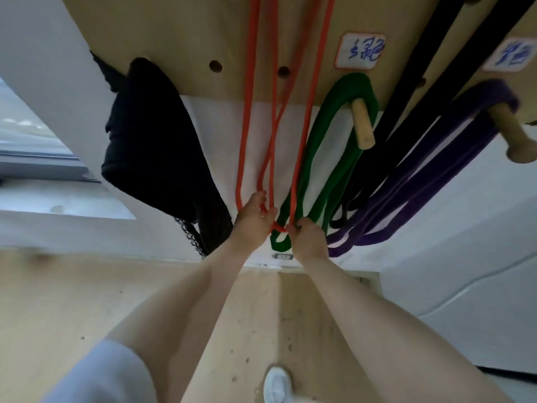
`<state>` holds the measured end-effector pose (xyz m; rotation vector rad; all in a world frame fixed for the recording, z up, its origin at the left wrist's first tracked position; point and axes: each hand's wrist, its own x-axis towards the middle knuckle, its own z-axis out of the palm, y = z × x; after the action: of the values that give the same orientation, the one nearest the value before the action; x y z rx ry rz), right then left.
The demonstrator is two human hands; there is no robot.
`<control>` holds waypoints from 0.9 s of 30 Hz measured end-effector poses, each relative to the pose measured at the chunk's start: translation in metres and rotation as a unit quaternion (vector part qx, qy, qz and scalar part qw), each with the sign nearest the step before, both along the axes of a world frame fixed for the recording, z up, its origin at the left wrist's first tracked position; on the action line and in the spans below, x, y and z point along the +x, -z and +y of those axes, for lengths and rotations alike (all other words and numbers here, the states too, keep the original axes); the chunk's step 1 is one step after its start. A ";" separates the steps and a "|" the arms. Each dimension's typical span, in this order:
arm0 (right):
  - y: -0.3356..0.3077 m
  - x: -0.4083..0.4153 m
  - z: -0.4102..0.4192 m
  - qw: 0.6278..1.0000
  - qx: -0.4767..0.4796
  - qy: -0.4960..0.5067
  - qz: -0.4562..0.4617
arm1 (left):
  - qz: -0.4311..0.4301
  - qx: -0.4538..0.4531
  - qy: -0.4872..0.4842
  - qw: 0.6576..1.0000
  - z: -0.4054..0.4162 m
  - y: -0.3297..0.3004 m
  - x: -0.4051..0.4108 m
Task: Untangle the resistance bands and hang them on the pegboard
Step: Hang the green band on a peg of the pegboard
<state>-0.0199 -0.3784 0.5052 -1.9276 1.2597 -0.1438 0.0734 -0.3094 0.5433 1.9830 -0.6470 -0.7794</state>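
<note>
Thin orange resistance bands (247, 112) hang down the wooden pegboard (180, 33) from above the frame, two strands crossing halfway down. My left hand (252, 219) grips their lower loops, and my right hand (306, 238) pinches the bottom of the rightmost orange strand. A short piece of orange band runs between both hands. A green band (325, 158) hangs from a wooden peg (361, 126) just right of my hands. A purple band (430, 181) hangs from another peg (511, 135) further right. Black bands (404, 106) drop between them.
A black bag (151, 141) hangs at the pegboard's left edge, with a metal chain (190, 237) below it. Two white labels (360, 50) are stuck on the board. The floor is light wood, and my white shoe (277, 385) shows at the bottom. A window lies at left.
</note>
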 end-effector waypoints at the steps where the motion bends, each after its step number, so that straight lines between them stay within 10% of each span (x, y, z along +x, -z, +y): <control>1: 0.005 0.002 -0.002 1.000 -0.007 -0.004 0.004 | 0.003 0.004 -0.014 1.000 -0.009 0.004 0.002; 14: 0.012 0.053 -0.001 0.999 -0.022 -0.044 -0.018 | -0.080 0.031 -0.080 0.993 0.029 0.024 0.011; 20: 0.004 0.043 -0.013 0.958 0.212 0.113 -0.157 | -0.080 -0.019 -0.045 0.996 -0.015 0.023 0.005; 27: -0.005 0.010 -0.024 0.975 0.208 0.049 -0.057 | -0.044 0.044 -0.030 0.998 -0.042 0.015 -0.001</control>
<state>-0.0097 -0.4023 0.5107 -1.4792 1.1997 -0.0348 0.0721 -0.3516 0.5285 2.1167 -0.6106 -0.6979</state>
